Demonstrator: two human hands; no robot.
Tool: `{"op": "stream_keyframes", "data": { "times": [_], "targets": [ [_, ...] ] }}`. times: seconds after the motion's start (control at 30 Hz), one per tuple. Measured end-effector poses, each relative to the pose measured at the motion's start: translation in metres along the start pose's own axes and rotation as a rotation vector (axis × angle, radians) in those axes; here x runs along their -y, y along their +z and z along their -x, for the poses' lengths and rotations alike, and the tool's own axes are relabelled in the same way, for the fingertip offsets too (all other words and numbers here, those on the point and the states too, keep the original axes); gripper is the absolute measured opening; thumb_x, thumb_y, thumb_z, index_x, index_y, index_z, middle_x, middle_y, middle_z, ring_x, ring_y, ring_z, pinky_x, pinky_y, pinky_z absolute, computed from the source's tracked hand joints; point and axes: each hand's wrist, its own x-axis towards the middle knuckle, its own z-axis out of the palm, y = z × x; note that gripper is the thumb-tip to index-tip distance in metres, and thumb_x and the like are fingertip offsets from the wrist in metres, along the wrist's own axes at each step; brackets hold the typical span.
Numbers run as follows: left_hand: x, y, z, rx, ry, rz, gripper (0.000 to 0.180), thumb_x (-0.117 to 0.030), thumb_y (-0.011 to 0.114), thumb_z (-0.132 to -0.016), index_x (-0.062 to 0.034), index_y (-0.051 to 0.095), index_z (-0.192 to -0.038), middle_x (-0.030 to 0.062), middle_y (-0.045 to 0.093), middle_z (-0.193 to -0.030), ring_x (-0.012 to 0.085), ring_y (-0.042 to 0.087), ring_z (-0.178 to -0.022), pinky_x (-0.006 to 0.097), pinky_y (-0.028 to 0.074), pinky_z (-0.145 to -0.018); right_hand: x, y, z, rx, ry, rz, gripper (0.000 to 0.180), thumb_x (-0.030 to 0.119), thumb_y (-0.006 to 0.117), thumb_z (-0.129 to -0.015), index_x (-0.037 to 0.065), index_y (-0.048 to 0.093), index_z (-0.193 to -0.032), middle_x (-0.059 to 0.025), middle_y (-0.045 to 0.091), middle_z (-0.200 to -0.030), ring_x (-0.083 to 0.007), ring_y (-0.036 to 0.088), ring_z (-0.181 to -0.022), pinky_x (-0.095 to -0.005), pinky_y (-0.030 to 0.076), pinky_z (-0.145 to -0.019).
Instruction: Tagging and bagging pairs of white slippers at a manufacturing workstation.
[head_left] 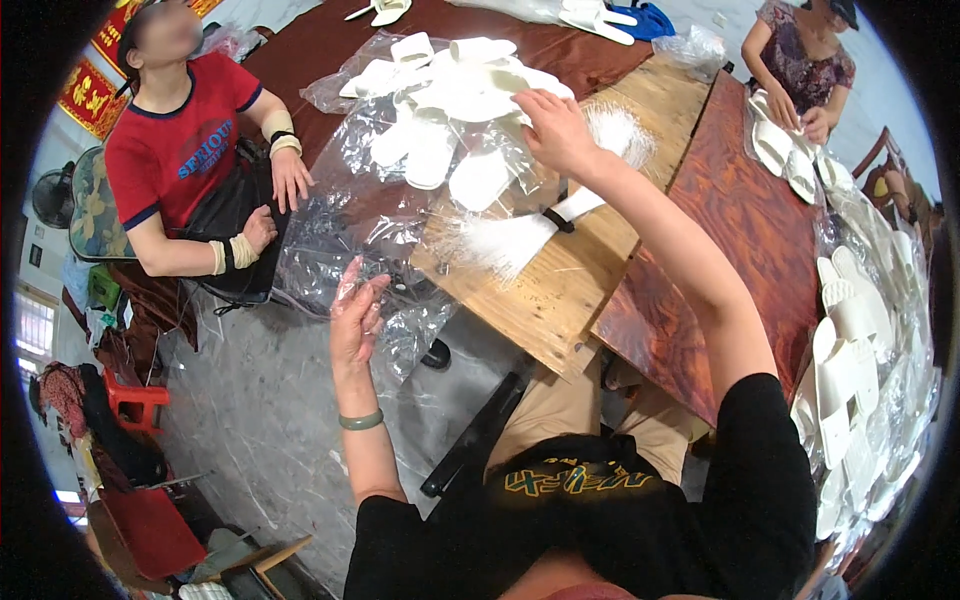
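Note:
My left hand (355,315) is inside a clear plastic bag (400,320) at the near corner of the wooden table (550,290), its fingers closed on the film. My right hand (555,128) reaches far across and rests on a heap of white slippers (450,100) lying among clear bags. A bundle of thin white plastic ties (530,235), bound by a dark band, lies on the table between my hands.
A person in a red shirt (175,150) sits at the left. Another person (800,70) at the far right handles white slippers. Bagged white slippers (850,370) pile up along the right edge of the dark red table (750,230). A red stool (135,400) stands at lower left.

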Motion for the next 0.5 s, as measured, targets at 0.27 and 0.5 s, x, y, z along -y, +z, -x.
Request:
{"op": "stream_keyframes", "data": {
  "times": [0.27, 0.5],
  "targets": [
    [-0.001, -0.018, -0.068, -0.170, 0.070, 0.092, 0.056, -0.006, 0.053, -0.088, -0.0098, 0.029, -0.139, 0.0135, 0.062, -0.107, 0.0008, 0.035, -0.046, 0.015, 0.026, -0.038, -0.033, 0.015, -0.077, 0.204, -0.011, 0.519, 0.030, 0.015, 0.052, -0.083, 0.010, 0.057, -0.112, -0.0093, 0.054, -0.121, -0.0263, 0.043, -0.122, -0.0521, 0.039, -0.091],
    [-0.024, -0.046, -0.179, -0.050, -0.061, -0.020, 0.057, -0.003, 0.055, -0.085, -0.0074, 0.030, -0.137, 0.0122, 0.062, -0.112, 0.0012, 0.035, -0.044, 0.016, 0.024, -0.036, -0.027, -0.020, -0.126, -0.323, 0.157, 0.167, 0.019, 0.014, 0.052, -0.081, 0.009, 0.060, -0.097, -0.0160, 0.061, -0.098, -0.0342, 0.059, -0.093, -0.0461, 0.050, -0.075]
  ]
}}
